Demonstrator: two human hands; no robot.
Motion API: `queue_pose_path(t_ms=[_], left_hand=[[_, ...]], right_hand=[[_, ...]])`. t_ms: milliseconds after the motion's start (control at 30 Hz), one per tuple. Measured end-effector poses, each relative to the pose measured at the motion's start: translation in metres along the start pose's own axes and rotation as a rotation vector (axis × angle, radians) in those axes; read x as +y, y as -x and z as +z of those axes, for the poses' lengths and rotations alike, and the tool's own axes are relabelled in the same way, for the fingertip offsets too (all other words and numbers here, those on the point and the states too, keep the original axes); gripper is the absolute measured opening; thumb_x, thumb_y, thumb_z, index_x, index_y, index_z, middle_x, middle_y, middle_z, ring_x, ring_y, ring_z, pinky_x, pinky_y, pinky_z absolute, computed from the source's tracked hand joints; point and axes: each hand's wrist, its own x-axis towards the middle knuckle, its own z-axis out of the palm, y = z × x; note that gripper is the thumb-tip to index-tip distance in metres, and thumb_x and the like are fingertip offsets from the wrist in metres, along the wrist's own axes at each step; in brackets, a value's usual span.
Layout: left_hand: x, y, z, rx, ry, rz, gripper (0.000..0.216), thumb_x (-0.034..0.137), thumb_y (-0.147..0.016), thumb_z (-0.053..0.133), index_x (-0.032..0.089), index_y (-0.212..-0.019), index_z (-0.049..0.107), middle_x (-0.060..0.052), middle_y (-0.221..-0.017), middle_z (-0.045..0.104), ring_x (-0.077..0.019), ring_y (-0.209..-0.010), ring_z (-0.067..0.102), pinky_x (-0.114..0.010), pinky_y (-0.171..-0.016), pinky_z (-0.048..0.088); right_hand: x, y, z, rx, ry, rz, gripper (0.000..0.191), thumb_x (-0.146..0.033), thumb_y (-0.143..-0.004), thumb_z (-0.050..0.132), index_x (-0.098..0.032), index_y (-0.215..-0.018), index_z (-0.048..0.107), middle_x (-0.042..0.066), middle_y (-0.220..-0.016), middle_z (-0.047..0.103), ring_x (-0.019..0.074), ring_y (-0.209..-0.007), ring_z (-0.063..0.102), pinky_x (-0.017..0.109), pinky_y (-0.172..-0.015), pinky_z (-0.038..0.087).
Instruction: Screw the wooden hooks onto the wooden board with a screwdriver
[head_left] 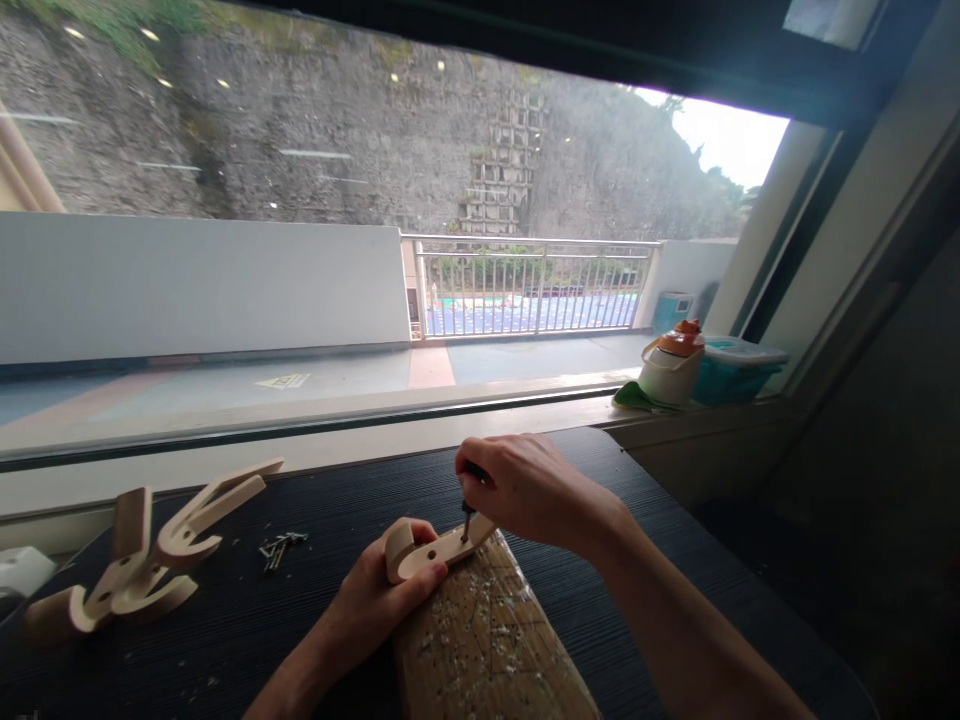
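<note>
My left hand is closed around the curled end of a pale wooden hook, which lies against the far end of a worn wooden board. One open hole shows in the hook near my left fingers. Above it, my right hand grips the dark handle of a screwdriver. The shaft points down, its tip at a second spot on the hook; whether a screw sits there is too small to tell. Small holes and scratches cover the board's top.
Several more wooden hooks lie in a pile at the left of the dark table. Beside them is a small heap of screws. On the windowsill stand a white bottle with an orange lid and a teal box.
</note>
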Motion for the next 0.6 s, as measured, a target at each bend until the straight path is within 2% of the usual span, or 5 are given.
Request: queue_pose_path(t_ms=[233, 400, 500, 600], left_hand=[[0.001, 0.001, -0.001, 0.003, -0.009, -0.013, 0.028, 0.044, -0.075, 0.055, 0.02, -0.089, 0.059, 0.0, -0.078, 0.062, -0.017, -0.07, 0.055, -0.024, -0.063, 0.043], [0.001, 0.0, -0.001, -0.007, -0.026, -0.012, 0.029, 0.045, -0.075, 0.055, 0.02, -0.089, 0.058, 0.0, -0.077, 0.06, -0.0164, -0.069, 0.054, -0.024, -0.063, 0.043], [0.0, 0.0, -0.001, -0.005, -0.024, 0.003, 0.03, 0.045, -0.076, 0.054, 0.019, -0.09, 0.058, -0.001, -0.078, 0.06, -0.017, -0.07, 0.054, -0.025, -0.064, 0.044], [0.0, 0.0, 0.0, -0.007, -0.019, 0.017, 0.03, 0.045, -0.076, 0.054, 0.019, -0.09, 0.058, -0.001, -0.079, 0.061, -0.0174, -0.071, 0.054, -0.026, -0.064, 0.044]], right_hand=[[0.009, -0.005, 0.002, -0.082, 0.023, 0.122, 0.03, -0.04, -0.09, 0.038, -0.02, -0.089, 0.06, 0.003, -0.075, 0.065, 0.0126, -0.064, 0.055, 0.025, -0.053, 0.024], [0.011, -0.007, 0.006, -0.042, 0.074, 0.169, 0.037, -0.043, -0.092, 0.033, -0.019, -0.086, 0.06, 0.004, -0.071, 0.065, 0.0155, -0.062, 0.057, 0.026, -0.052, 0.023], [0.01, -0.004, 0.005, -0.019, 0.065, 0.153, 0.037, -0.045, -0.09, 0.035, -0.019, -0.084, 0.06, 0.004, -0.069, 0.064, 0.0157, -0.06, 0.056, 0.026, -0.051, 0.022], [0.009, 0.0, 0.002, -0.003, -0.004, 0.073, 0.026, -0.039, -0.088, 0.041, -0.022, -0.094, 0.06, 0.001, -0.074, 0.065, 0.014, -0.064, 0.056, 0.025, -0.053, 0.024]])
